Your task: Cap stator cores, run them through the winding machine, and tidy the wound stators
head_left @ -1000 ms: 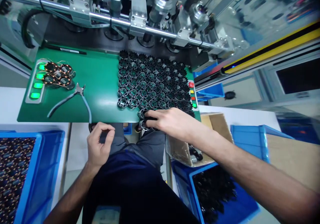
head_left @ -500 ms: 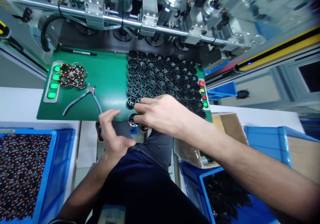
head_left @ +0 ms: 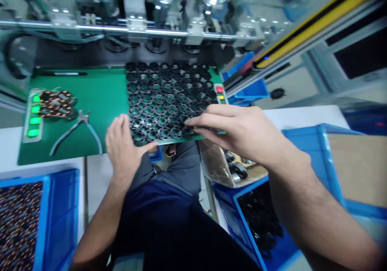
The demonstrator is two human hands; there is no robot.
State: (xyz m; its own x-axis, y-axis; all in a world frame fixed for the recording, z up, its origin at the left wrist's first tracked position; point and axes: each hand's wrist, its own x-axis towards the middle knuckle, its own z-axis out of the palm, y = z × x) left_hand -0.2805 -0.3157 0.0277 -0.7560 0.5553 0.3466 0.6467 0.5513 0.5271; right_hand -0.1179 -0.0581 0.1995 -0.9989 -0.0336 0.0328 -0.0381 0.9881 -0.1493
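A dense block of several black ring-shaped parts (head_left: pixel 165 96) stands in rows on the green mat (head_left: pixel 102 94). My left hand (head_left: pixel 122 150) lies open against the block's left front corner, thumb along the mat's front edge. My right hand (head_left: pixel 238 128) reaches in from the right with fingers stretched flat over the front row of rings. Neither hand holds anything that I can see.
Side cutters (head_left: pixel 77 128) and a few copper-wound rings (head_left: pixel 56 102) lie on the mat's left, by lit green buttons (head_left: pixel 34 120). A winding machine (head_left: pixel 151 17) stands behind. Blue bins (head_left: pixel 42 218) with wound parts sit lower left, and one with black parts (head_left: pixel 260 222) lower right.
My left hand rose from my lap to the block's left corner and opened. My right hand moved from the front edge to lie flat across the front row. The view shifted.
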